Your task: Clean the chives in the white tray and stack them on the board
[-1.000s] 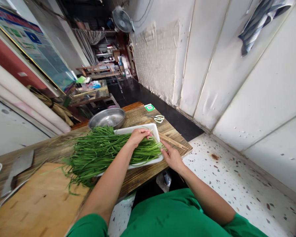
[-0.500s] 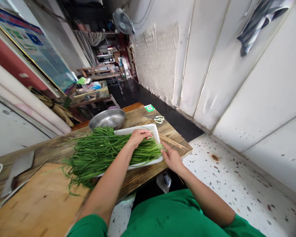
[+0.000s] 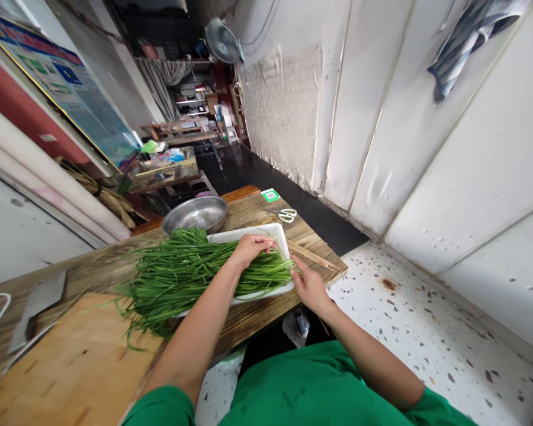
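A big bundle of green chives (image 3: 182, 275) lies across a white tray (image 3: 273, 228) on a wooden table (image 3: 253, 316), leaf tips spilling off to the left. My left hand (image 3: 251, 245) rests on top of the bundle near its cut ends, fingers curled around a few stalks. Beside the tray's right end, my right hand (image 3: 308, 284) has its fingertips against the cut ends; whether they pinch any stalks cannot be made out. A small pile of bamboo skewers (image 3: 313, 256) lies just beyond my right hand.
A metal bowl (image 3: 195, 213) stands behind the tray. White-handled scissors (image 3: 286, 214) and a green sticker (image 3: 269, 194) sit at the far corner. A cleaver (image 3: 35, 305) and a wooden cutting board (image 3: 71, 367) lie to the left. The table edge drops to speckled floor on the right.
Both hands stay at the cut ends of the chives with only slight finger movement. The camera has shifted a little.
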`<state>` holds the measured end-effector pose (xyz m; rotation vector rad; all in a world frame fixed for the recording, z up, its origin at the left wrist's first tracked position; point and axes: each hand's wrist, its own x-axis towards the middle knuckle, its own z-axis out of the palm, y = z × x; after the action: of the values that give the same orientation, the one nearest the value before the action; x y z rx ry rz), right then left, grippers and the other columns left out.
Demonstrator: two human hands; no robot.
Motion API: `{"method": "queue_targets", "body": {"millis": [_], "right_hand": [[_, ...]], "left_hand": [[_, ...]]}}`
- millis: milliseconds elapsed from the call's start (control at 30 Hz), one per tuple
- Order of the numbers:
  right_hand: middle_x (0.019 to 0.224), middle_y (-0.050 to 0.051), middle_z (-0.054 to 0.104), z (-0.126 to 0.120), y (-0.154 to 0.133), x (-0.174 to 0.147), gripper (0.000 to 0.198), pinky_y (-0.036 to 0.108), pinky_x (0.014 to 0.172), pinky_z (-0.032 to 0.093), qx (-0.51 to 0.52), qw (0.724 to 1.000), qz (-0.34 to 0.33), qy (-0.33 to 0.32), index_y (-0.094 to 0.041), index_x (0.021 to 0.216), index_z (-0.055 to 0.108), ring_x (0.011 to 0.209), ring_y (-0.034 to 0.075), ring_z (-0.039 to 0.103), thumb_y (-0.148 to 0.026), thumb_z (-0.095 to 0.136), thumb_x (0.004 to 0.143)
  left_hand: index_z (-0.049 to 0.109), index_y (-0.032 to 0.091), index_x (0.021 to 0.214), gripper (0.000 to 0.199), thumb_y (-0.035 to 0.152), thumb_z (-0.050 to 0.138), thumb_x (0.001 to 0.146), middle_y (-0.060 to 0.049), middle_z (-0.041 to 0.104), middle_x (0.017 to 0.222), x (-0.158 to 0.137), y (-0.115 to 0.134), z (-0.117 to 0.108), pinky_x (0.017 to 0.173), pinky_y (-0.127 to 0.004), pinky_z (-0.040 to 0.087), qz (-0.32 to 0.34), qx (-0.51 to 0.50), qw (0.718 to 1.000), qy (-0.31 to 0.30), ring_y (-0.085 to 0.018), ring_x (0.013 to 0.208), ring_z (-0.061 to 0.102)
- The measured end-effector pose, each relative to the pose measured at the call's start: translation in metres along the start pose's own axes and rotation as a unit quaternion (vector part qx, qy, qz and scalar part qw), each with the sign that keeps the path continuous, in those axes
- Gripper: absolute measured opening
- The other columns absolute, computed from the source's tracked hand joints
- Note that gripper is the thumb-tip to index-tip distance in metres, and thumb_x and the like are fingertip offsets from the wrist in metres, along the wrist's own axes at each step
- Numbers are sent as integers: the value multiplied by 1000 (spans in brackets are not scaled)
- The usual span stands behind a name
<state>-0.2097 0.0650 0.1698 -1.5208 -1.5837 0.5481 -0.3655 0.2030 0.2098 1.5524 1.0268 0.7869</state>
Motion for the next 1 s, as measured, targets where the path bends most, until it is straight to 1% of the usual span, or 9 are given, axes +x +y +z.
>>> {"method": "queue_targets", "body": {"millis": [200, 300, 400, 500, 567, 667, 733, 867, 1000], "right_hand": [[61, 1, 62, 2, -1, 2, 45, 22, 48, 41, 3, 1000, 2, 9, -15, 127, 42, 46, 14, 52, -28, 37, 84], [78, 5, 66, 4, -2, 6, 45, 24, 58, 45, 13, 1000, 2, 16, -15, 127, 41, 58, 16, 57, -27, 37, 84], [96, 8, 64, 5, -1, 9, 46, 26, 68, 46, 36, 999, -10, 17, -16, 129, 39, 68, 16, 60, -26, 38, 84], [88, 5, 66, 5, 1, 11, 46, 25, 64, 46, 51, 999, -13, 2, -17, 129, 39, 59, 14, 57, -27, 38, 84], [82, 3, 66, 4, 3, 11, 45, 24, 59, 45, 59, 998, -11, -2, -17, 128, 41, 51, 12, 53, -27, 38, 84], [86, 3, 65, 3, 4, 11, 43, 23, 57, 44, 68, 998, -11, 6, -19, 125, 44, 53, 11, 53, -26, 38, 83], [84, 3, 64, 2, 3, 10, 43, 21, 54, 43, 68, 998, -10, 7, -18, 125, 44, 53, 12, 53, -26, 38, 83], [70, 2, 63, 3, -1, 4, 43, 20, 47, 39, 59, 998, -7, 11, -17, 125, 44, 47, 11, 48, -27, 36, 84], [71, 2, 63, 5, -2, -1, 44, 20, 46, 38, 55, 998, -5, 19, -17, 127, 41, 45, 11, 48, -27, 35, 85]], "left_hand": [[69, 12, 78, 26, 30, 68, 59, -6, 68, 72, -7, 8, 6, 61, -27, 46, -6, 33, 999, -27, -10, 52, 54], [69, 14, 78, 23, 30, 66, 61, -5, 69, 72, -12, 10, 10, 61, -27, 46, 13, 79, 995, -65, -12, 55, 57], [70, 17, 77, 21, 29, 66, 61, -5, 69, 78, -16, 13, 10, 73, -29, 46, 43, 141, 982, -119, -17, 70, 61], [70, 20, 81, 22, 30, 64, 63, -3, 68, 89, -18, 19, 5, 84, -30, 41, 61, 164, 966, -188, -19, 86, 60], [69, 20, 87, 26, 32, 63, 64, -3, 67, 93, -18, 24, 1, 85, -30, 41, 52, 166, 963, -207, -20, 88, 59], [69, 19, 89, 29, 34, 60, 66, -4, 68, 91, -14, 27, -5, 81, -29, 42, 56, 190, 972, -125, -21, 86, 60], [71, 19, 82, 24, 33, 60, 65, -4, 69, 84, -10, 26, -8, 76, -28, 42, 78, 238, 966, -64, -20, 80, 60], [71, 23, 67, 11, 27, 64, 60, -2, 66, 67, -3, 16, -7, 68, -26, 39, 105, 383, 915, -67, -18, 66, 57], [69, 20, 59, 5, 22, 68, 55, -7, 62, 63, 3, 8, 1, 74, -31, 35, 104, 470, 876, -27, -24, 72, 56]]}}
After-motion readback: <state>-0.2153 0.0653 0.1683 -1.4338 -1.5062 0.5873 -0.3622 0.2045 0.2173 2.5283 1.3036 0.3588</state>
